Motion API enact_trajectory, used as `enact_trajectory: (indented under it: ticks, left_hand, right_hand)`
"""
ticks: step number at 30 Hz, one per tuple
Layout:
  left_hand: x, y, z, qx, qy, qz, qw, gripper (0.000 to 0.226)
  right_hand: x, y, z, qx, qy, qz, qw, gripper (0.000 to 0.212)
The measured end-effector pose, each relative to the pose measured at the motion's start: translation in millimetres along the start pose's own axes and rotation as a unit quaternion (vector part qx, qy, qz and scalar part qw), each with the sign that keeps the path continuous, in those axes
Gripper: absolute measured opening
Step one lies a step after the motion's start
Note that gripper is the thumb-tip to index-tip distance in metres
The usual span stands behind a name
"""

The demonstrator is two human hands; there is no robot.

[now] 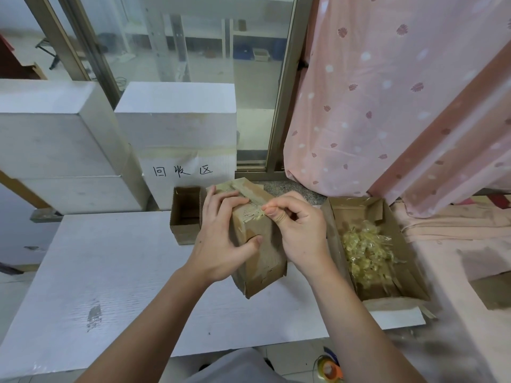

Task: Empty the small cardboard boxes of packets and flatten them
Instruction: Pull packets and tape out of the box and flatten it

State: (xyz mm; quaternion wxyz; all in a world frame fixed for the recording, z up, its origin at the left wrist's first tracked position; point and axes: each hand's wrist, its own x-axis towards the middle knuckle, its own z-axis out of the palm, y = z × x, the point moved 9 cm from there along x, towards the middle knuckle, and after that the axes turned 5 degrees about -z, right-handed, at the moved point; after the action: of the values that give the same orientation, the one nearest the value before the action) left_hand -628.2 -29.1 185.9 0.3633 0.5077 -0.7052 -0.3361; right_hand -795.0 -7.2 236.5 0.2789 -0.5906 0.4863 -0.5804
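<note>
A small brown cardboard box (pixel 262 252), taped shut, stands tilted on the white table (pixel 110 272) in the middle of the view. My left hand (pixel 218 236) grips its left side, fingers over the top and thumb on the front face. My right hand (pixel 298 230) pinches the end of the clear tape strip (pixel 255 201) at the box's top edge. A larger open cardboard box (pixel 409 297) to the right holds a heap of clear packets (pixel 365 252) with yellowish contents.
An open small cardboard box (pixel 184 217) stands just behind and left of the held box. White foam blocks (pixel 177 120), one with a handwritten label, line the back. A pink curtain (pixel 387 92) hangs at the right. A tape roll (pixel 329 369) lies on the floor below.
</note>
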Motion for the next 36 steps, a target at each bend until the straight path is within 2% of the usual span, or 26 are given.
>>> enact_trajectory:
  ticks: [4,9,15,18,21,27,36]
  left_hand:
    - [1.4,-7.0,2.7,-0.014,-0.017,-0.032,0.999,0.067]
    - [2.0,-15.3,5.2,-0.013,-0.049,-0.065,0.997,0.062]
    - [-1.5,-12.3,11.2,0.016,-0.078,-0.073,0.994,0.062]
    - [-1.9,-12.1,12.9,0.039,-0.081,-0.066,0.994,0.058]
    - [-0.9,-5.6,15.0,0.06,-0.08,-0.059,0.993,0.065]
    - [2.9,4.9,18.4,0.07,-0.074,-0.063,0.993,0.071]
    - [5.0,16.3,20.8,0.073,-0.073,-0.038,0.994,0.065]
  right_hand:
    - [4.6,-3.2,3.1,-0.024,-0.054,-0.015,0.998,0.017]
    - [2.1,-5.3,14.2,-0.085,-0.179,-0.004,0.98,0.038]
    - [-1.8,-4.6,16.4,-0.135,-0.212,-0.023,0.968,0.043]
    - [0.6,3.4,10.6,-0.132,-0.18,-0.032,0.974,0.028]
    - [0.3,4.4,6.0,-0.145,-0.136,-0.059,0.978,0.016]
    - [-2.5,-1.3,-1.0,-0.197,-0.059,-0.124,0.971,0.018]
    - [-6.0,4.5,-9.7,-0.151,0.013,-0.083,0.985,0.012]
